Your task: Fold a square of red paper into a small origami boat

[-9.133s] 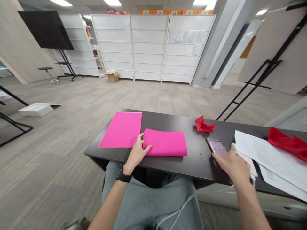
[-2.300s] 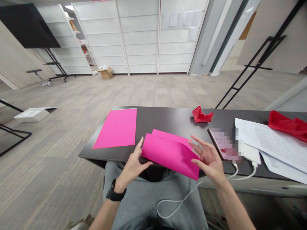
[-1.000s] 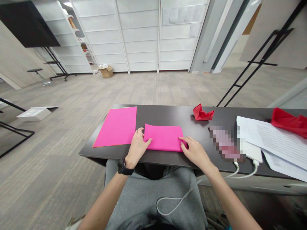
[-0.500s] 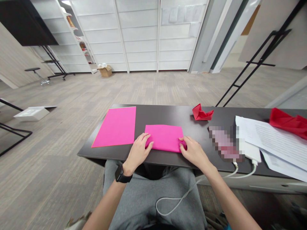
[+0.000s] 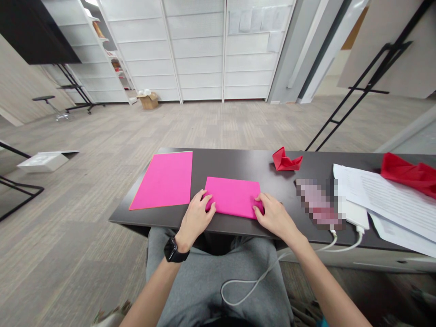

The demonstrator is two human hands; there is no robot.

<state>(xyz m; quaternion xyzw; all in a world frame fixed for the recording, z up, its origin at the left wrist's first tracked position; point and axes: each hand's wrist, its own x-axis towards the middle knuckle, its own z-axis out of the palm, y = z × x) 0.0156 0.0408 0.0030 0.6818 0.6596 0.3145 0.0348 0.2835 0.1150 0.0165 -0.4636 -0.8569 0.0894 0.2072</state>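
Note:
A folded sheet of pink paper point(image 5: 233, 195) lies on the dark table in front of me, its folded edge towards me. My left hand point(image 5: 198, 213) grips its left end, the thumb at the near corner and the fingers curled over the side. At the right end, my right hand point(image 5: 274, 215) holds the paper the same way between thumb and fingers. A stack of flat pink sheets point(image 5: 163, 179) rests to the left of my left hand. Beyond my right hand stands a red folded paper boat point(image 5: 286, 161).
To the right are a blurred-out phone-like object point(image 5: 318, 202), a white power bank point(image 5: 356, 215) with white cables, printed sheets point(image 5: 381, 195) and a larger red folded paper point(image 5: 408, 175). A cable loops over my lap. The table's point(image 5: 146, 220) near edge runs just below my wrists.
The folded pink paper has turned very slightly, its right end a little nearer to me, and its far edge looks straighter. Both hands keep their hold at the ends.

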